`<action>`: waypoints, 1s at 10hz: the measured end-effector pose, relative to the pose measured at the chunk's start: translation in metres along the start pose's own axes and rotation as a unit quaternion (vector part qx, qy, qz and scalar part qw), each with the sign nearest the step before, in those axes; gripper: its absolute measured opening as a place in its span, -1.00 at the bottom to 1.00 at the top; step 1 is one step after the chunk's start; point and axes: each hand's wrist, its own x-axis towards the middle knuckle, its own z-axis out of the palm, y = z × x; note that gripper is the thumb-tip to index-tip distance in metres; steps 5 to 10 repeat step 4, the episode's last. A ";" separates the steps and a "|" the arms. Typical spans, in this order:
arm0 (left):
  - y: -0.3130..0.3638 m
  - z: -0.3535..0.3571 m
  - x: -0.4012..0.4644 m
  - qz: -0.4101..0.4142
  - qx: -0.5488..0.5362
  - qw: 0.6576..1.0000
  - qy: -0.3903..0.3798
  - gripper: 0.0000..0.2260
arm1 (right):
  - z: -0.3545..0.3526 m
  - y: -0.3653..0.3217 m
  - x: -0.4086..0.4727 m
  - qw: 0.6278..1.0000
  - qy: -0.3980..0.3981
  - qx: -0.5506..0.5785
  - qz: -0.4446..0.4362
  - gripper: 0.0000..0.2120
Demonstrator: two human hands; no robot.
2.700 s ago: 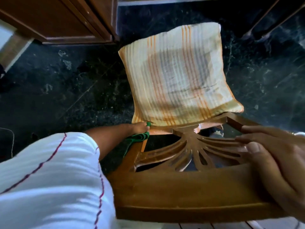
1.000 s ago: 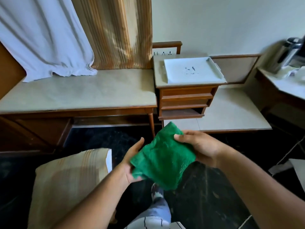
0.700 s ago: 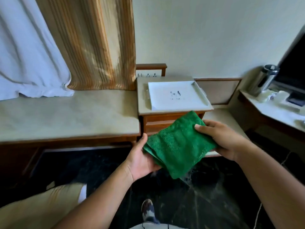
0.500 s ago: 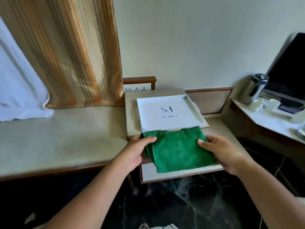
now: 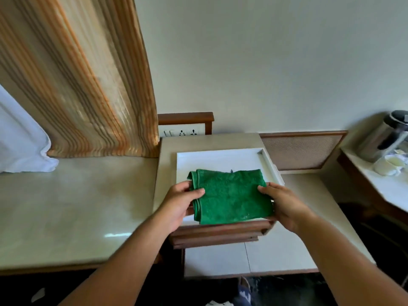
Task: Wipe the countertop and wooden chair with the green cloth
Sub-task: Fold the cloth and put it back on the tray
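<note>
The folded green cloth point(image 5: 229, 195) is held flat over the front half of a white tray point(image 5: 220, 157) on a small wooden drawer unit. My left hand point(image 5: 180, 203) grips the cloth's left edge, thumb on top. My right hand point(image 5: 280, 203) grips its right edge the same way. The beige countertop point(image 5: 72, 202) stretches to the left of the drawer unit. The wooden chair is out of view.
A striped curtain point(image 5: 88, 80) and a white curtain point(image 5: 19, 142) hang over the countertop's back edge. A socket panel point(image 5: 183, 132) sits behind the tray. A lower pale shelf point(image 5: 304, 208) lies to the right. A steel kettle point(image 5: 384, 135) and cups stand on the far-right counter.
I turned from the chair to the counter. Both hands folded the green cloth and carried it forward and down over the white tray.
</note>
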 end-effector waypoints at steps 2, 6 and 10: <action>0.017 0.028 0.066 0.010 0.125 0.989 0.084 -0.67 | -0.014 -0.037 0.085 0.983 0.032 -0.176 -0.030 -0.90; 0.002 0.037 0.090 0.056 0.282 0.939 0.188 -0.86 | -0.031 -0.040 0.126 0.799 0.059 -0.581 -0.139 -0.75; 0.002 0.037 0.090 0.056 0.282 0.939 0.188 -0.86 | -0.031 -0.040 0.126 0.799 0.059 -0.581 -0.139 -0.75</action>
